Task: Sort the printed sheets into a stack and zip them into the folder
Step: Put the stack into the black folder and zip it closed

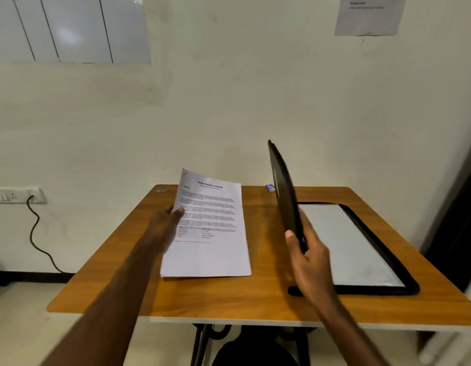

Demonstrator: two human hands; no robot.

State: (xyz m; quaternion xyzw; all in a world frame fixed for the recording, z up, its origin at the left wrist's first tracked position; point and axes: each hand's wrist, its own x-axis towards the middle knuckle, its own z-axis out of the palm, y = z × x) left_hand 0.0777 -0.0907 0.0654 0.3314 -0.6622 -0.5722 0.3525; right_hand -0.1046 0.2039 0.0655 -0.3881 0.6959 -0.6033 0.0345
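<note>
The left hand [167, 217] pinched the stack of sheets [206, 231] at its left edge, long axis running away, while the right hand [307, 249] gripped the folder [361, 249] cover upright just rightward

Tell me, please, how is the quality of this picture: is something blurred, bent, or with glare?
Head view: the raised folder cover shows motion blur along its edge; the text on the printed sheets is too soft to read; the wide lens bends the table edges and the wall lines; a bright glare spot sits on the whiteboard; light is dim and warm, with soft shadows.
</note>
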